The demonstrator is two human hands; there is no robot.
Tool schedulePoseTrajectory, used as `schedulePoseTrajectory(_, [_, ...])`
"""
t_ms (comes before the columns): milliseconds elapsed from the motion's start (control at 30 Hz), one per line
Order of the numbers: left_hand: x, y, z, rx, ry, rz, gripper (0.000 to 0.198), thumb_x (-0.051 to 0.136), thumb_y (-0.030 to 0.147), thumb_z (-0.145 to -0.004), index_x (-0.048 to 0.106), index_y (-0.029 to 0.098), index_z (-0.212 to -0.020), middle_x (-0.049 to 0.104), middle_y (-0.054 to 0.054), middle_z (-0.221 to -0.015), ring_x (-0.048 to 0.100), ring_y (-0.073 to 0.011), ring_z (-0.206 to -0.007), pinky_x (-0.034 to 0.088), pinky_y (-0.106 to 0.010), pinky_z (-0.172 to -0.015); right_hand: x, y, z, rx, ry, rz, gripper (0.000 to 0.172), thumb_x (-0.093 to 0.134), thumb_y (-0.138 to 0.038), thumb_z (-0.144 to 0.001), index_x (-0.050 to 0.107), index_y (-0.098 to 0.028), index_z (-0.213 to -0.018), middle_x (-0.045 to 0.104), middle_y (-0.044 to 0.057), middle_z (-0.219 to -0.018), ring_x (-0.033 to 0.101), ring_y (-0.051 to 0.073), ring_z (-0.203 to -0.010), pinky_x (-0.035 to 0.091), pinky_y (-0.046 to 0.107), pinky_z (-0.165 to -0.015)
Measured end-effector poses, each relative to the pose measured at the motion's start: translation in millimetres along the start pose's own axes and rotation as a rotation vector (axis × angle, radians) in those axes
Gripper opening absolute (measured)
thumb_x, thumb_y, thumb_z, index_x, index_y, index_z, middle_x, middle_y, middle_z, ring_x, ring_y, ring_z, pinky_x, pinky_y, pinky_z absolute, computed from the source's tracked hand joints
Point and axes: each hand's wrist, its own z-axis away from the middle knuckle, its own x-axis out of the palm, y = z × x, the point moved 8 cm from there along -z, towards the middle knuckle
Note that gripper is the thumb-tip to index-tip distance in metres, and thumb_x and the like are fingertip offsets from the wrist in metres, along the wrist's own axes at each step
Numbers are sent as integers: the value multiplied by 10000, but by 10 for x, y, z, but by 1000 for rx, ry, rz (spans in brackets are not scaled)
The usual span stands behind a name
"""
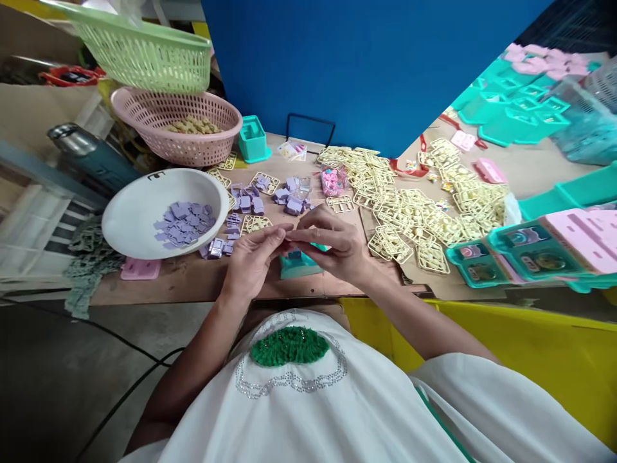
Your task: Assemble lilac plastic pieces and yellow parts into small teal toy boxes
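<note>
Big blue panel (357, 71) looming well ahead of both hands, and here's the work table (168, 289) spread out beneath them! Off to the right hand's right, a great heap of cream frames (409, 209) sprawls across the top; out past the left hand, on its left, sits the white bowl (128, 218), purple pieces (186, 225) pooled inside

Now to the centre, where the left hand (253, 257) and the right hand (332, 241) meet, fingers narrowed into a tight pinch, tip against tip! Whatever is between them is too small and too covered to make out, so I can't tell if either one grips anything. Just below that pinch, partly hidden by the right hand, rests a teal case (297, 267). Smaller again, loose purple parts (295, 200) lie just ahead of the fingertips

For close work like this, I'd say the left fingertips should make a steady anchor while the right ones do the fine adjusting, with light pressure, wrists low, and the pinch right over the case to catch any slip
</note>
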Motion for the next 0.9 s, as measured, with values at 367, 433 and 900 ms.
schedulePoseTrajectory(367, [-3,295,58,413,105,-264,176,897,366,-853,881,226,-959,807,-52,-1008,774,-201,-1002,666,-308,-870,108,-54,-111,97,-65,279,233,600,-319,-1085,766,-228,-949,750,95,-937,681,240,-883,565,382,-777])
schedulePoseTrajectory(433, [6,269,83,435,69,-315,176,859,368,-898,876,225,-1000,790,-58,-1027,771,-194,-1006,667,-293,-865,123,-108,-108,47,-100,367,215,578,-223,-1061,737,-213,-917,724,97,-891,649,241,-855,539,380,-755])
schedulePoseTrajectory(900, [115,-618,155,538,27,-759,851,970,513,-727,567,205,-1410,687,-127,-1245,718,-301,-1157,616,-424,-1009,112,575,62,713,-476,154,161,653,-294,-846,666,-170,-745,607,0,-672,508,123,-635,406,277,-624])
